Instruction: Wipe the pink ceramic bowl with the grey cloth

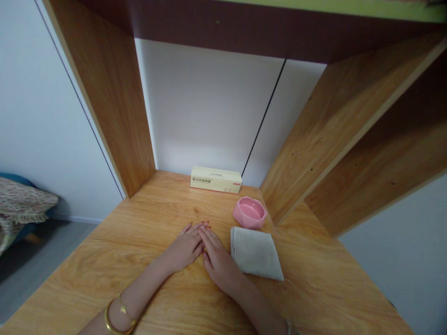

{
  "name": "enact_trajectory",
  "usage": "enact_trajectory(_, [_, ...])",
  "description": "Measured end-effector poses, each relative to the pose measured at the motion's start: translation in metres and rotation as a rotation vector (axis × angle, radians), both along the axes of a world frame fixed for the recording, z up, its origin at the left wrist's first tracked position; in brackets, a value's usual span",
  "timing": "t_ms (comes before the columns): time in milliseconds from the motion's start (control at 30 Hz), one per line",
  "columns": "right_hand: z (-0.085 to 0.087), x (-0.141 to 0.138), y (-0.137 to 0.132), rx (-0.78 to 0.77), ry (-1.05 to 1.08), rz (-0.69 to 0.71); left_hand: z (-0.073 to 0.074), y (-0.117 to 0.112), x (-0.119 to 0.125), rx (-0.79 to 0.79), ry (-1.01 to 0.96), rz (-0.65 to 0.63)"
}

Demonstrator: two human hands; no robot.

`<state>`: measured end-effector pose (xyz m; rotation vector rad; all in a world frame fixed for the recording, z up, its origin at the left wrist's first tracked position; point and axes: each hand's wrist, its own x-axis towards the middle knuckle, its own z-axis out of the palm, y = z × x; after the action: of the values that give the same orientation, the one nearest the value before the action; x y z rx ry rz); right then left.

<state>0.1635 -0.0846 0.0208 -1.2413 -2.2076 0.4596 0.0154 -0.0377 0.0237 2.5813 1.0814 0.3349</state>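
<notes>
My left hand [186, 247] lies flat on the wooden tabletop, its fingers stretched out. My right hand [217, 257] rests beside it, with its fingertips overlapping the left fingers. Neither hand holds anything. Just right of my right hand is a folded grey cloth [256, 252], lying flat. Behind the cloth stands a pink faceted bowl [250, 212], which looks like an ashtray. Farther back, a long cream box [215, 180] with printed lettering sits near the white back panel.
Wooden side panels [111, 102] [335, 121] rise left and right of the tabletop [167, 200]. A dark shelf [223, 28] hangs above. At the far left, a patterned fringed blanket [24, 200] covers a blue seat on the floor.
</notes>
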Motion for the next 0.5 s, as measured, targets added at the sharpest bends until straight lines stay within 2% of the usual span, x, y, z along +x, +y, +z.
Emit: enact_trajectory(500, [0.0026, 0.0001, -0.0006, 0.000, -0.009, 0.003, 0.0011, -0.0006, -0.0012, 0.011, 0.001, -0.011])
